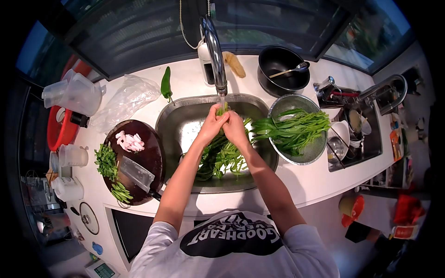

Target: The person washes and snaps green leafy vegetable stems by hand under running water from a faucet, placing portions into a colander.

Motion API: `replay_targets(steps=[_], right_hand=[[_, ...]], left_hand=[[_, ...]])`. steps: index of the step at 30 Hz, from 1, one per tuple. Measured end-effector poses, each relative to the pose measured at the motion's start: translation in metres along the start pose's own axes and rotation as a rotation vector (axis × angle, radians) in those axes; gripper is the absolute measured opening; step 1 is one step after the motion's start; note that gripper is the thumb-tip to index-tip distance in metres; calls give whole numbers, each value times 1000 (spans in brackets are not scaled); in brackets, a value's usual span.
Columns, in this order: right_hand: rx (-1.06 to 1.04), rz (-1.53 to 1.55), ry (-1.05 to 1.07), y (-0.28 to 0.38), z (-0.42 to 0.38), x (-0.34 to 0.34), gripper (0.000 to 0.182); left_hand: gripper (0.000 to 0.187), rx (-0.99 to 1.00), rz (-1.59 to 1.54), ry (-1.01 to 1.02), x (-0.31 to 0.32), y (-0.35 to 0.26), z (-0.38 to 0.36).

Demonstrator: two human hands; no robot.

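Under the tap (213,48), my left hand (212,126) and my right hand (235,129) are close together, both closed around a bunch of leafy greens (223,109). The stalk ends stick up between my fingers, right below the spout, and water appears to run onto them. Long leafy stems (218,160) lie below my forearms in the steel sink (169,103). At the sink's right edge, a metal mesh colander (288,103) holds a heap of long green stalks (299,131), some hanging over its left side.
Left of the sink, a dark round cutting board (155,155) carries a cleaver (137,174), chopped greens (106,161) and pale pink pieces (130,142). A green pepper (166,83) and plastic bag (127,99) lie behind. A black pot (269,83) stands back right, beyond the colander.
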State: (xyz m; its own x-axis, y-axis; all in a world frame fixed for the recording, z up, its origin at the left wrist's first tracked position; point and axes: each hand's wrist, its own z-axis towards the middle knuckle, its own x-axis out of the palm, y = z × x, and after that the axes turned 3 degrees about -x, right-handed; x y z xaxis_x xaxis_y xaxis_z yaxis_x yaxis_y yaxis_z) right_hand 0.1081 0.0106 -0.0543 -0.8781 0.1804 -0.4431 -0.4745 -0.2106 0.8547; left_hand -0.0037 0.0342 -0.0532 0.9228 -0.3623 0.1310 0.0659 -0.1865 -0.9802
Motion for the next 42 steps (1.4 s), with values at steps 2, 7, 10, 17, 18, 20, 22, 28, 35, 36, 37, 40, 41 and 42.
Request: replay_targets(steps=[2,7,10,17,18,20,22,28,35,36,37,40,41,42], right_hand=[[108,72,-22,7,2,-12,16],[277,331,-53,31,7,-56,17],[275,479,-125,48,3,-88,16],[366,732,-491,78,-3,-197,13],[356,741,-512,71,-4,-217,13],[294,800,-538,42,-12,-251,13],[388,843,-681,27,-14,-268,14],[633,194,-603,-55,-39,-282,36],[767,-758,-274,-6,-42,-290,70],[697,-832,-272,2,-42,-287,65],[627,-905,-270,18,-40,-282,61],[369,-747,-254,54,-38,-256,45],[276,-627,-246,62,-37,-243,40],[200,-452,-163,68,-37,-227,29]], left_hand=[[43,55,31,-26,4,7,-7],[34,31,159,78,16,10,-23],[29,21,177,143,26,0,-24],[23,12,331,258,16,10,-5],[22,-71,321,272,8,22,1],[23,-66,265,147,-4,50,12],[25,-112,323,12,-17,76,20],[25,-166,779,-2,-6,136,4],[29,25,1314,143,43,160,-44],[30,38,1359,122,45,167,-46],[27,106,1360,81,43,172,-45],[23,-81,1156,34,34,178,-35],[17,-39,981,-79,29,179,-33],[17,-74,891,-114,25,167,-33]])
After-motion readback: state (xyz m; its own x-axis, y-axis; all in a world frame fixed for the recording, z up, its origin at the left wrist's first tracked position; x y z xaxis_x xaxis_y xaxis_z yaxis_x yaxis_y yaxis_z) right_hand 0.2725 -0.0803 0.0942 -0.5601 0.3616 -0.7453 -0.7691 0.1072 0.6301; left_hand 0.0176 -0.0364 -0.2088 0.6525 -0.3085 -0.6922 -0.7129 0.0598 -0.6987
